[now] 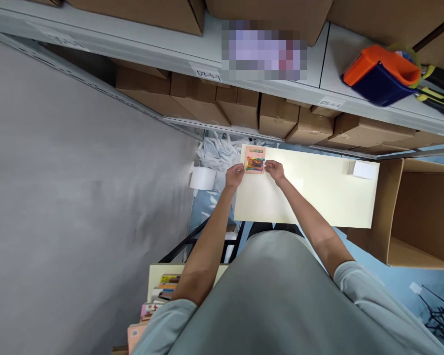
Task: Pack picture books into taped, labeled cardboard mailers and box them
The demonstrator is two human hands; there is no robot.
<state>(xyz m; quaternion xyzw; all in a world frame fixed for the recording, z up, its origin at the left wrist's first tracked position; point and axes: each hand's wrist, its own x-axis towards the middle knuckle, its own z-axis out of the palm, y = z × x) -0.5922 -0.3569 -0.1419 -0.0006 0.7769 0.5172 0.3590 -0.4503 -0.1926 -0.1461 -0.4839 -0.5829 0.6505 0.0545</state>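
Pink booklet [255,161] between left hand [234,176] and right hand [275,170]; both half-curled, grip unclear

Open tabletop [342,202] stretches between the right hand [276,171] and a small white box [363,169]; a large carton [388,217] blocks the right end.

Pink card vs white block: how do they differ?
Color: the pink card carries a multicolored picture; the white block looks plain.
Shape: the pink card looks flat, the white block boxy.
Place: the pink card is between left hand and right hand; the white block sits toward the right of the cream tabletop.
Shared: both show against that tabletop.
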